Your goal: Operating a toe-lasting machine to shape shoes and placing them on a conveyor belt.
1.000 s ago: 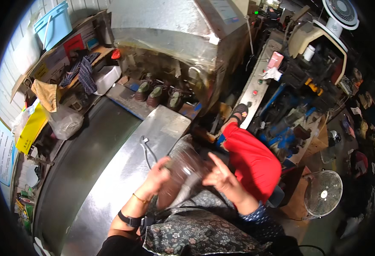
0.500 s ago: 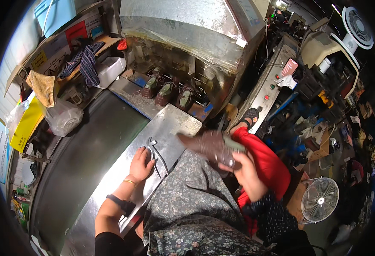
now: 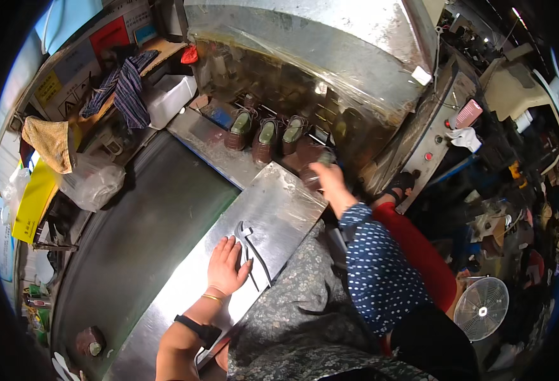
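My right hand (image 3: pixel 331 185) grips a brown shoe (image 3: pixel 309 152) with a green lining by its heel end, blurred by motion. It is at the opening of the metal-hooded machine (image 3: pixel 317 57). To its left stand three laced brown-and-green shoes, the closest one (image 3: pixel 292 134) beside the held shoe. My left hand (image 3: pixel 225 265) lies flat, fingers stretched, on the shiny metal tabletop (image 3: pixel 286 193). Right beside its fingers rest metal pincers (image 3: pixel 249 236) with long dark handles.
A dark conveyor belt (image 3: pixel 165 203) runs along the left, with a brown shoe-like item (image 3: pixel 91 341) at its near end. A plastic bag (image 3: pixel 95 181) and a white bin (image 3: pixel 173 100) line its far side. A control panel with buttons (image 3: pixel 429 156) and a fan (image 3: pixel 481 309) are at right.
My right hand has carried the brown shoe from above my lap forward to the row of shoes at the machine. My left hand stays beside the pincers. A brown item has appeared on the belt's near end.
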Demonstrator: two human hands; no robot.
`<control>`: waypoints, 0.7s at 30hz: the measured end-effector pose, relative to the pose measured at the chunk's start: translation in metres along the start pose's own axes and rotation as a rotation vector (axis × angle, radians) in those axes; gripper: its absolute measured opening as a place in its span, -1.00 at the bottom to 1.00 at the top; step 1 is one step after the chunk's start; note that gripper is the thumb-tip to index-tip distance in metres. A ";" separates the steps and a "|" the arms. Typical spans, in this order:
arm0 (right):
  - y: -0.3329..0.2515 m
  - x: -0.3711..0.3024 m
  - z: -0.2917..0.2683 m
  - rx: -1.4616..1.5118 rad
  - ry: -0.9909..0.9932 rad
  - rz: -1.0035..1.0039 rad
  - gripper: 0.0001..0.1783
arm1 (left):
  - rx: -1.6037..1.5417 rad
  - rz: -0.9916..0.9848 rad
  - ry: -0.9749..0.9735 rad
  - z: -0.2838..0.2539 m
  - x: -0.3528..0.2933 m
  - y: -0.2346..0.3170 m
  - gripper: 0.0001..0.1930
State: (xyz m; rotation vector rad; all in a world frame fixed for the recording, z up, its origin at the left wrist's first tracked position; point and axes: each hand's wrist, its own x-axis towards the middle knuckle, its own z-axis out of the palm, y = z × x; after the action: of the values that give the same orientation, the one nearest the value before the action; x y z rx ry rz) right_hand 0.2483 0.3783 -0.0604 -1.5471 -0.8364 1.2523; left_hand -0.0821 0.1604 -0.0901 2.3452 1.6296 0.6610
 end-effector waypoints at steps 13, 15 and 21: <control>-0.055 0.163 -0.001 -0.372 0.420 -0.557 -0.09 | -0.018 -0.011 -0.050 -0.004 0.005 0.000 -0.44; -0.049 0.155 0.013 -1.023 0.179 -0.536 -0.31 | -0.020 -0.025 -0.052 -0.005 0.005 0.000 -0.44; -0.052 -0.015 0.042 -1.001 -0.947 -0.542 -0.50 | -0.011 0.002 -0.019 -0.001 0.002 -0.002 -0.44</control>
State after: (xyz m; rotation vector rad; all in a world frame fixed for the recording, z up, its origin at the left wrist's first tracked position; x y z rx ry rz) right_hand 0.2066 0.3916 -0.0078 -1.1545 -2.5907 1.1586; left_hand -0.0831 0.1627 -0.0897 2.3387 1.6110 0.6449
